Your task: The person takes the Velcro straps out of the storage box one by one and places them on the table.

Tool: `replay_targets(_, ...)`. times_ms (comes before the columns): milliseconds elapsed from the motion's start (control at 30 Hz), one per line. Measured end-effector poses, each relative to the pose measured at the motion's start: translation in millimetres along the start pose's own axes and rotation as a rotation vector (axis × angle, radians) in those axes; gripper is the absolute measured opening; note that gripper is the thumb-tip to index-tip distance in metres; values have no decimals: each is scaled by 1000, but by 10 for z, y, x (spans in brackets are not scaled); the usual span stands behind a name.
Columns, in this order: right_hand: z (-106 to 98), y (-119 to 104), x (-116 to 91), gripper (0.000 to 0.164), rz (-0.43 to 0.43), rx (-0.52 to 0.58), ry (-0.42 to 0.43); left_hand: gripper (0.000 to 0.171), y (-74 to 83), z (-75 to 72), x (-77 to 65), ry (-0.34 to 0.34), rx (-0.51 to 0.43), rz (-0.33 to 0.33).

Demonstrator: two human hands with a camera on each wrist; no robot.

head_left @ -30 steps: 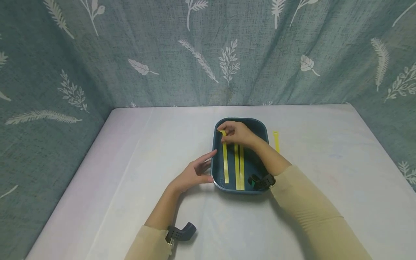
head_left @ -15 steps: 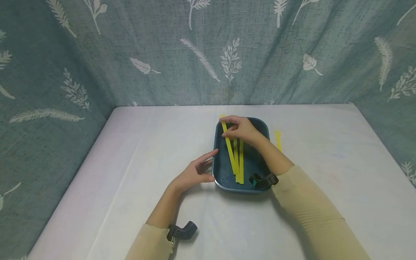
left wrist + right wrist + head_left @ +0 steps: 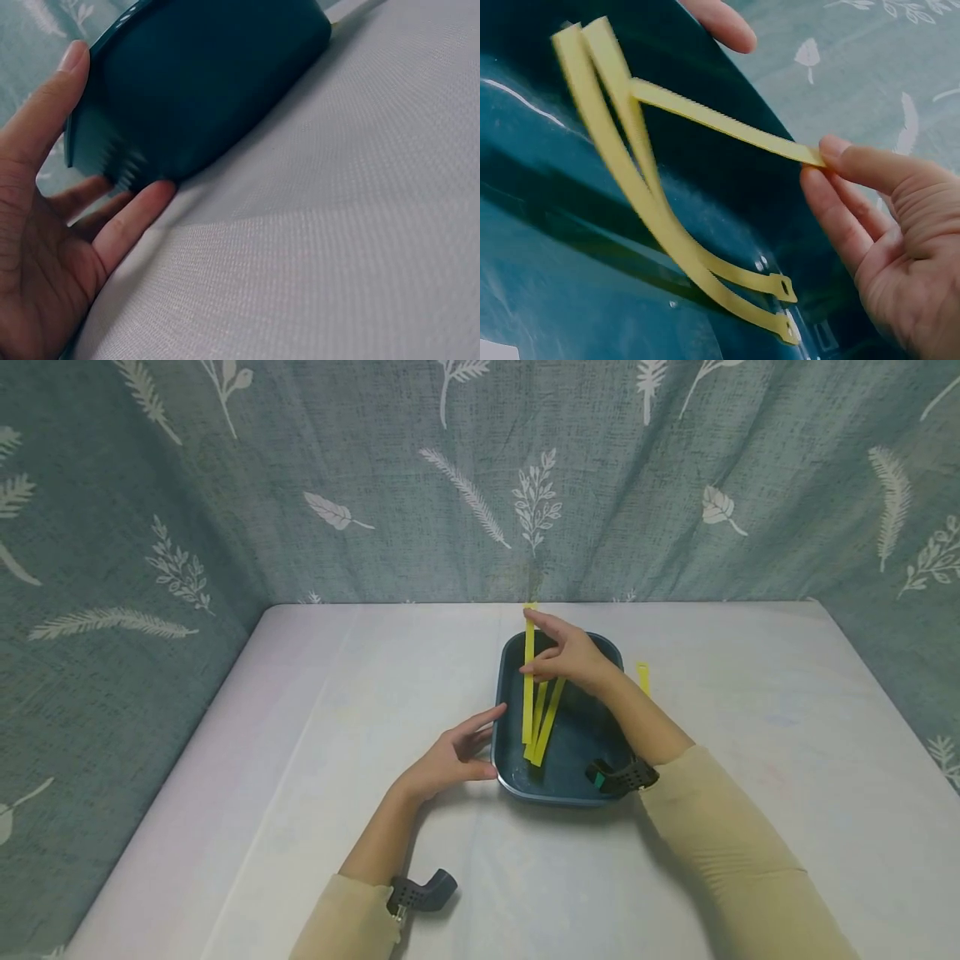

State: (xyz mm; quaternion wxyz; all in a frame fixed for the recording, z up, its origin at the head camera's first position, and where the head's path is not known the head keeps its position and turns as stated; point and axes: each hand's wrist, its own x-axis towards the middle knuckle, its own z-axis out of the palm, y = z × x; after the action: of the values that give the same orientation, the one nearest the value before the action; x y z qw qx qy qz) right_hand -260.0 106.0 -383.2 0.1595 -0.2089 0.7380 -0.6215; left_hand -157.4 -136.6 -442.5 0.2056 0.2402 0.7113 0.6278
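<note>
My right hand (image 3: 570, 656) pinches a yellow hook-and-loop cable tie (image 3: 528, 710) over the dark teal bin (image 3: 581, 743). In the right wrist view, thumb and fingertips grip one end of this tie (image 3: 727, 127), whose other end meets two more ties. Those two yellow cable ties (image 3: 622, 165) lie in the bin, curved, with slotted heads against the wall. My left hand (image 3: 450, 760) touches the bin's left side with spread, fairly straight fingers. In the left wrist view, one fingertip is at the rim and others rest low along the bin's wall (image 3: 202, 82).
Another yellow cable tie (image 3: 643, 678) lies on the white-covered table (image 3: 360, 693) right of the bin, partly hidden by the right forearm. A leaf-patterned curtain (image 3: 375, 552) stands behind the table and along both sides.
My right hand has moved up and away with the pinched tie, whose lower end has risen too. The two other ties have shifted and now slant. My left hand has stayed by the bin.
</note>
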Motion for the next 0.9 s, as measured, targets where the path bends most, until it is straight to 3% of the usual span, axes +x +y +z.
replay_targets(267, -19, -149, -65, 89, -45, -8, -71, 88, 8, 11, 3, -2, 1, -36)
replay_targets(400, 19, -272, -104, 84, -88, -106, -98, 86, 17, 13, 8, -4, -6, -36)
replay_targets(567, 72, -383, -181, 67, -138, -262, -105, 84, 17, 13, 9, -1, 4, -39)
replay_targets(900, 127, -431, -346, 56, -208, -348, -116, 86, -1, 7, 16, -4, -5, -33)
